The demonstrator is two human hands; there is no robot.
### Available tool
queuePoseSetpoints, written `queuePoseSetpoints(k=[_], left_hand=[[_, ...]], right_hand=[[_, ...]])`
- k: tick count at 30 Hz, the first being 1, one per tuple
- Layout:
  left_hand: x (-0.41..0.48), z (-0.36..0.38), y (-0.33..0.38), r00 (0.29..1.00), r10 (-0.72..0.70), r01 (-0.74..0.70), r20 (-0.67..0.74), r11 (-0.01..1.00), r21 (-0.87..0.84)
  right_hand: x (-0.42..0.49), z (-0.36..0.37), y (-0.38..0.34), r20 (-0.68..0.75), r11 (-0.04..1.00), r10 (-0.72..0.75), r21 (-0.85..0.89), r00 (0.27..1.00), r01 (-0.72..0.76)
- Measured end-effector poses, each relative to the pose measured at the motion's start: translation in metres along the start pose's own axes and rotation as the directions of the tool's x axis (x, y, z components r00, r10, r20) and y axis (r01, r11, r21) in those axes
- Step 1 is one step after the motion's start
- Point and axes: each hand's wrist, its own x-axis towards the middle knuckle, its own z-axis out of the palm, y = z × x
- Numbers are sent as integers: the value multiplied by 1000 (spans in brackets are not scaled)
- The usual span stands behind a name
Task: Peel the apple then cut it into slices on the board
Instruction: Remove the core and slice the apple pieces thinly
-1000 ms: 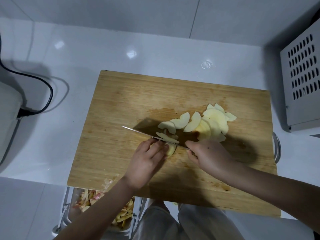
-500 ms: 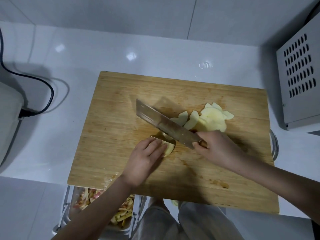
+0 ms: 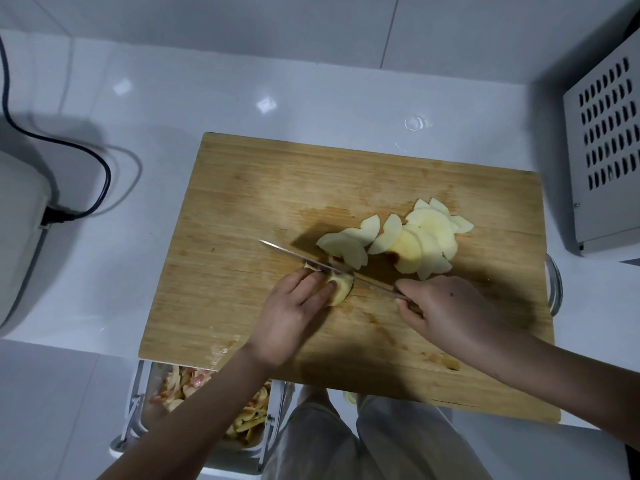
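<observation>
Left hand (image 3: 294, 313) lies palm down on the cutting board (image 3: 242, 202), fingers nearly straight and close together, fingertips pressing on the last apple piece (image 3: 341, 287); thumb not visible. The piece is pale, peeled, and sits near the board's middle, slightly toward the near edge. Right hand (image 3: 446, 310) is wrapped around the handle of the knife (image 3: 294, 254), which it hides completely. The blade is seen edge-on, running diagonally up-left from the right hand, its edge down on the far side of the apple piece, right against the left fingertips. Beyond the blade, cut slices (image 3: 415, 237) lie fanned and overlapping in a loose row toward the board's right half, the nearest one just beside the blade. The board rests on a white counter (image 3: 207, 98) with its near edge overhanging. Under the near-left corner stands a bin (image 3: 138, 420) holding red and yellow peels (image 3: 180, 386). Far left: a light grey appliance (image 3: 17, 237) with a black cable (image 3: 69, 147) plugged in. Far right: a grey vented box (image 3: 606, 150). A metal loop (image 3: 554, 289) shows at the board's right edge. The person's light trousers (image 3: 346, 445) are visible below the board.
</observation>
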Motion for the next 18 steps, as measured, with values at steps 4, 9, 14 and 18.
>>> queuePoseSetpoints(k=[4, 9, 14, 18], left_hand=[[-2, 2, -3, 1000, 1, -1, 5, 1000, 2], [-4, 4, -4, 1000, 5, -5, 25, 1000, 30], [-5, 1, -5, 1000, 15, -17, 25, 997, 75], [-2, 1, -3, 1000, 14, -15, 7, 996, 92]], right_hand=[[9, 3, -3, 50, 999, -16, -29, 999, 17], [26, 19, -5, 108, 999, 27, -22, 994, -24], [25, 20, -2, 92, 997, 60, 51, 994, -65], [11, 9, 0, 22, 997, 55, 48, 998, -56]])
